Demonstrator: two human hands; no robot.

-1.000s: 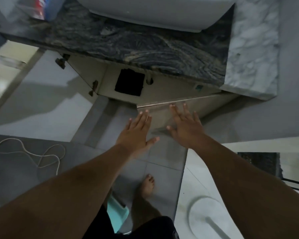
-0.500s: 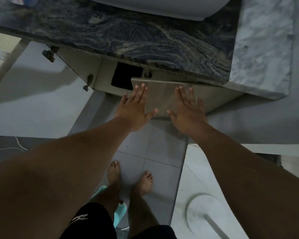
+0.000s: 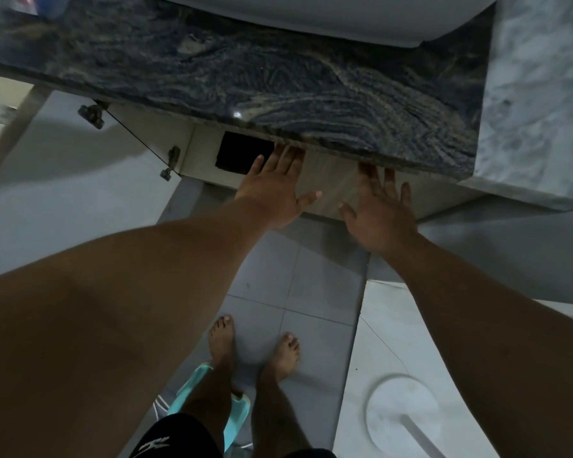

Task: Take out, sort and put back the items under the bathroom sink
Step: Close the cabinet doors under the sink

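- Left hand: fingers straight and spread, laid flat against the wooden cabinet door; it holds nothing, and its fingertips reach up under the edge of the dark marbled surface.
- Right hand: likewise flat, fingers extended, palm on the same door just right of the left hand; nothing is gripped.
- Cabinet door: a stiff, flat panel, judged light on its hinges; it lies directly under both palms and appears nearly shut. A flat push with the palms suits it; its free edge, beside the left fingertips, is where to take hold for pulling.
- Dark opening: just left of the left fingertips, within the cabinet front. Whether items lie inside cannot be told.
- Second door: well left of the hands, standing open, with two hinges showing.
- The items under the sink are not visible; the task seems to be at its closing step.
- Floor: grey tiles below the wrists, with bare feet and a teal slipper.
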